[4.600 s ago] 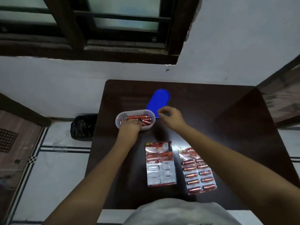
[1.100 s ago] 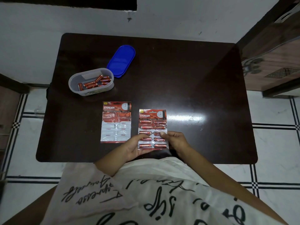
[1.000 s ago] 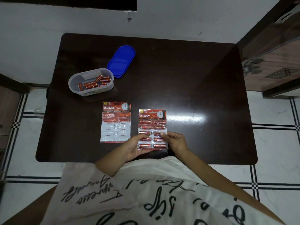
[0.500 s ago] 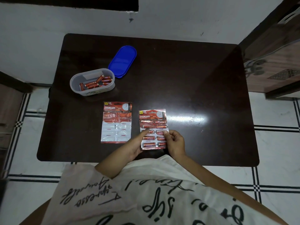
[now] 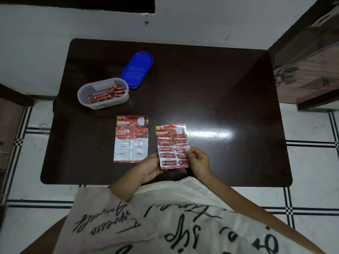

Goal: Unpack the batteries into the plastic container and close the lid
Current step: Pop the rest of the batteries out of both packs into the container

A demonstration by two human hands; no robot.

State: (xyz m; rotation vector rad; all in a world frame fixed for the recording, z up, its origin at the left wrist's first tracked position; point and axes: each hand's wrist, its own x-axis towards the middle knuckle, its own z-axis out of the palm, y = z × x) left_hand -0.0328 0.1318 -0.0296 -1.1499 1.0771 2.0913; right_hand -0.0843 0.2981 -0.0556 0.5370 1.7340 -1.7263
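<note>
we hold the full blister pack [image 5: 172,145] near the front edge of the table [image 5: 220,88], our left hand [image 5: 150,167] gripping its lower left side and our right hand [image 5: 198,162] pinching the right edge, thumb on a middle cell, probably to work a battery loose. the plastic container [image 5: 82,99] sits open at far left with loose batteries [image 5: 110,93] inside, its blue lid [image 5: 137,70] just beside it, ready for closing. the emptied pack [image 5: 131,142] lies flat between
</note>
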